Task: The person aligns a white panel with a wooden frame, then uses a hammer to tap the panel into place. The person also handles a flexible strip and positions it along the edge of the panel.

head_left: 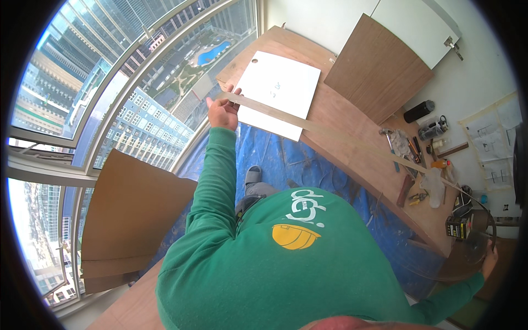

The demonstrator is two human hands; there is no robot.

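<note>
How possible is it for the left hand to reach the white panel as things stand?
Probably yes: the left hand is beside the white panel, whose surface is mostly uncovered, though it holds the thin strip.

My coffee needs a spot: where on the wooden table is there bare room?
The table is bare mid-length, between the white board and the hand tools, on both sides of the long strip crossing there. Its right end, with those tools and pliers, is crowded.
</note>
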